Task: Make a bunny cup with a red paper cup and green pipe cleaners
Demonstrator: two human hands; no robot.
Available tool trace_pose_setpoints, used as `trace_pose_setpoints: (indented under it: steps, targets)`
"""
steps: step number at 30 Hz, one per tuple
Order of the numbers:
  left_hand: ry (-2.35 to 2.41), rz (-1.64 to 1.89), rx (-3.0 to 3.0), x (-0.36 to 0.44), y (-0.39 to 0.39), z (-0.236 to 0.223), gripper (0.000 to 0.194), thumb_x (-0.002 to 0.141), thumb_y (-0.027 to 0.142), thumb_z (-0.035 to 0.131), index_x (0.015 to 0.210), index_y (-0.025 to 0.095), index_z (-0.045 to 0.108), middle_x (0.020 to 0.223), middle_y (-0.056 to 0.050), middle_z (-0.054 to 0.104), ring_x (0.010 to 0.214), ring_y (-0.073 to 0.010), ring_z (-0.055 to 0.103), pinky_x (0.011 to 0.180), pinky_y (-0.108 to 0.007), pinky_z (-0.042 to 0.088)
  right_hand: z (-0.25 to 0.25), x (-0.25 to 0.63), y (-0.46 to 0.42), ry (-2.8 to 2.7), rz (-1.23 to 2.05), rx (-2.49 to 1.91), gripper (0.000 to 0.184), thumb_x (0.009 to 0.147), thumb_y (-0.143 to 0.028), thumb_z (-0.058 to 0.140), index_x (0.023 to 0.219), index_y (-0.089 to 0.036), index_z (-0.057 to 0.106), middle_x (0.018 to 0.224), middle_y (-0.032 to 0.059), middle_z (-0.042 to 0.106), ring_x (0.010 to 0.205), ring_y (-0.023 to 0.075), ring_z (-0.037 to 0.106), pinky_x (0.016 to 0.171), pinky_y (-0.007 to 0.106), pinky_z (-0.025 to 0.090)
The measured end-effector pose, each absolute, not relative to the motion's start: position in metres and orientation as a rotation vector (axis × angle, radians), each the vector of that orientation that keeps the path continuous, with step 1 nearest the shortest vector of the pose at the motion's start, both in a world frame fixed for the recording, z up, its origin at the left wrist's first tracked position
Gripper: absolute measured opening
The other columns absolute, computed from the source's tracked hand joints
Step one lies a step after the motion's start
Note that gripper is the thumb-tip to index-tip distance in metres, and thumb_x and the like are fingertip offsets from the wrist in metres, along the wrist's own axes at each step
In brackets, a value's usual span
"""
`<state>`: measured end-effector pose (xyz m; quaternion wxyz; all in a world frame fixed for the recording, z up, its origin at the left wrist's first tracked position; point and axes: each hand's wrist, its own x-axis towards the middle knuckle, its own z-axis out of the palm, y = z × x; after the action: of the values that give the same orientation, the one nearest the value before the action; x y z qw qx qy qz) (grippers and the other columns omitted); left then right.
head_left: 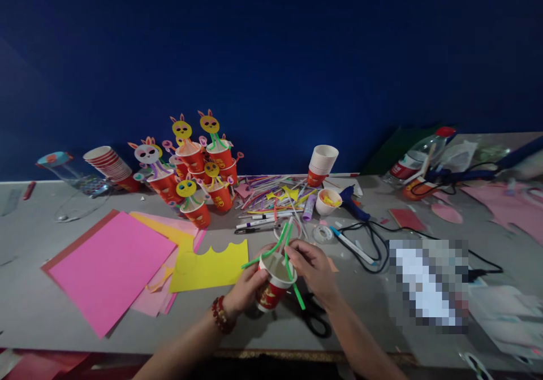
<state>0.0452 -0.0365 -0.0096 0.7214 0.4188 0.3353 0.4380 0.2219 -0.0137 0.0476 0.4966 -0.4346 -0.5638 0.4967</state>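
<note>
My left hand (246, 290) is wrapped around a red and white paper cup (275, 293), with its open top tilted toward me. Bent green drinking straws (298, 295) rise from inside the cup, and their ends stick out over the rim on both sides. At the cup's right side, the fingers of my right hand (311, 264) pinch one of these straws near the rim. Black-handled scissors (318, 322) lie on the table just behind the cup, partly hidden by it and my right wrist. A scalloped yellow paper sheet (212, 270) is left of my left hand.
Several finished cups with paper animal faces (186, 188) stand at the back left. Behind my hands lies a pile of straws (271, 190), near a stack of cups (322, 162). A blue glue gun (354, 204) trails a black cord (382, 250) rightward. Pink paper (112, 267) lies left.
</note>
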Motion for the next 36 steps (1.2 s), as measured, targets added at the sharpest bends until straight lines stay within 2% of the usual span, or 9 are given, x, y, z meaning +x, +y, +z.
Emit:
trace_pose_setpoints:
  steps: [4, 6, 10, 12, 18, 23, 27, 32, 36]
  targets:
    - [0.684, 0.94, 0.919, 0.045, -0.036, -0.011, 0.08, 0.066, 0.069, 0.074, 0.124, 0.014, 0.066, 0.121, -0.016, 0.069, 0.111, -0.0329, 0.062, 0.1, -0.043, 0.046, 0.042, 0.224, -0.013, -1.356, 1.222, -1.041, 0.032, 0.089, -0.045, 0.06, 0.069, -0.019, 0.06, 0.072, 0.0015, 0.058, 0.066, 0.0153, 0.052, 0.059, 0.024, 0.043]
    - [0.641, 0.904, 0.973, 0.045, -0.034, -0.006, 0.083, 0.059, 0.066, 0.08, 0.122, 0.014, 0.065, 0.116, -0.015, 0.069, 0.102, -0.0295, 0.065, 0.093, -0.04, 0.049, 0.04, 0.226, -0.013, -1.366, 1.231, -1.037, 0.03, 0.09, -0.043, 0.06, 0.071, -0.019, 0.061, 0.075, 0.0018, 0.059, 0.069, 0.0156, 0.053, 0.062, 0.024, 0.044]
    - [0.673, 0.869, 1.019, 0.045, -0.032, 0.001, 0.07, 0.063, 0.055, 0.084, 0.115, 0.014, 0.066, 0.104, -0.012, 0.07, 0.088, -0.0224, 0.064, 0.083, -0.033, 0.05, 0.039, 0.228, -0.014, -1.378, 1.238, -1.046, 0.03, 0.09, -0.042, 0.06, 0.072, -0.019, 0.059, 0.073, 0.0004, 0.056, 0.068, 0.0145, 0.052, 0.062, 0.023, 0.044]
    - [0.687, 0.863, 1.023, 0.045, -0.031, 0.002, 0.07, 0.064, 0.053, 0.084, 0.118, 0.013, 0.064, 0.107, -0.012, 0.069, 0.091, -0.0231, 0.064, 0.085, -0.034, 0.05, 0.04, 0.227, -0.014, -1.363, 1.246, -1.054, 0.028, 0.089, -0.043, 0.061, 0.073, -0.02, 0.06, 0.072, 0.0001, 0.056, 0.066, 0.014, 0.051, 0.06, 0.023, 0.043]
    - [0.667, 0.844, 1.112, 0.047, -0.031, 0.002, 0.084, 0.064, 0.054, 0.084, 0.133, 0.015, 0.055, 0.124, -0.015, 0.063, 0.118, -0.0315, 0.055, 0.104, -0.043, 0.04, 0.045, 0.226, -0.008, -1.371, 1.284, -1.078, 0.025, 0.085, -0.045, 0.067, 0.085, -0.02, 0.064, 0.077, 0.0014, 0.063, 0.07, 0.0166, 0.057, 0.063, 0.025, 0.048]
    - [0.681, 0.868, 1.103, 0.047, -0.031, 0.001, 0.086, 0.065, 0.053, 0.083, 0.137, 0.016, 0.053, 0.132, -0.017, 0.059, 0.121, -0.034, 0.055, 0.107, -0.047, 0.04, 0.049, 0.221, -0.003, -1.393, 1.221, -1.127, 0.028, 0.083, -0.041, 0.069, 0.069, -0.019, 0.059, 0.062, -0.0031, 0.053, 0.059, 0.0125, 0.049, 0.052, 0.021, 0.041]
    - [0.679, 0.922, 1.134, 0.046, -0.031, 0.001, 0.081, 0.068, 0.05, 0.083, 0.135, 0.015, 0.055, 0.135, -0.017, 0.058, 0.129, -0.0359, 0.049, 0.112, -0.049, 0.035, 0.052, 0.216, -0.003, -1.384, 1.195, -1.132, 0.027, 0.084, -0.039, 0.068, 0.069, -0.019, 0.058, 0.062, -0.0033, 0.051, 0.057, 0.0119, 0.047, 0.049, 0.02, 0.038]
    - [0.688, 0.912, 1.111, 0.046, -0.032, -0.001, 0.082, 0.069, 0.051, 0.082, 0.136, 0.014, 0.054, 0.136, -0.018, 0.058, 0.122, -0.036, 0.056, 0.109, -0.05, 0.04, 0.052, 0.215, -0.002, -1.393, 1.179, -1.156, 0.029, 0.083, -0.041, 0.067, 0.068, -0.019, 0.056, 0.06, -0.0036, 0.049, 0.056, 0.012, 0.045, 0.051, 0.022, 0.038]
    - [0.708, 0.94, 1.096, 0.048, -0.033, 0.0, 0.086, 0.067, 0.05, 0.083, 0.138, 0.015, 0.051, 0.14, -0.018, 0.056, 0.124, -0.0363, 0.055, 0.109, -0.049, 0.04, 0.048, 0.215, 0.0, -1.403, 1.155, -1.158, 0.029, 0.084, -0.041, 0.066, 0.067, -0.019, 0.056, 0.06, -0.0035, 0.049, 0.057, 0.0123, 0.045, 0.053, 0.022, 0.038]
